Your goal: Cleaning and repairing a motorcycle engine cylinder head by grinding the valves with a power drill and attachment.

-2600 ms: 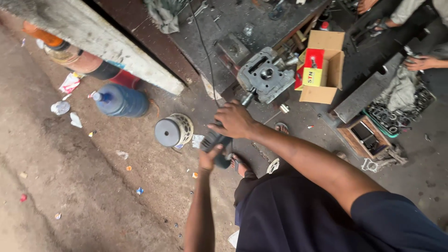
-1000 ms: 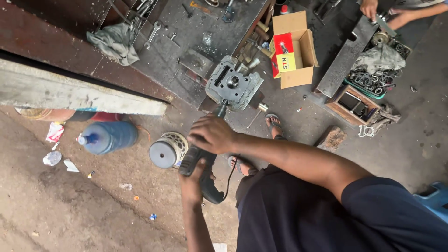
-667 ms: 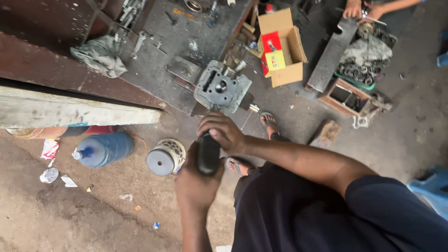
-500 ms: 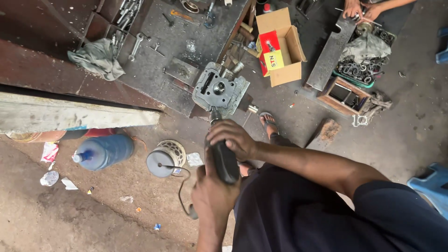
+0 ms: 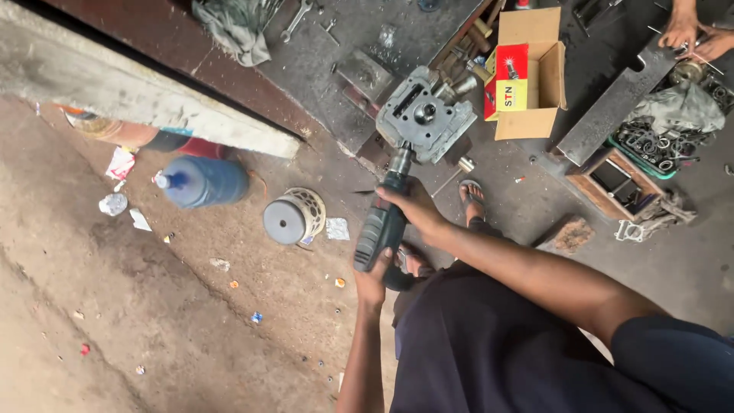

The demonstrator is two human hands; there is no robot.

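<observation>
The person held one dark green power drill [image 5: 384, 222] in both hands. The right hand [image 5: 415, 206] was closed around the front of the body, just behind the chuck; the left hand [image 5: 375, 280] was closed around the rear handle, below and behind the right. The nose of the drill pointed away from the grip and met the near edge of one grey metal engine block [image 5: 425, 116], which lay on the floor directly ahead of the right hand.

Judgement on technique: the tool should have been kept in line with the hole being worked, the forward hand steadying the nose and the rear hand taking the twist. The block lay loose, so light, even pressure appeared advisable to prevent it from turning or sliding.

Count of items about the grip:
- one round wire spool [image 5: 293, 218], left of the grip;
- one blue water bottle [image 5: 202, 182], further left;
- one open cardboard box [image 5: 531, 75], ahead and right;
- two hands of another person [image 5: 694, 34], well apart at the far right.
</observation>
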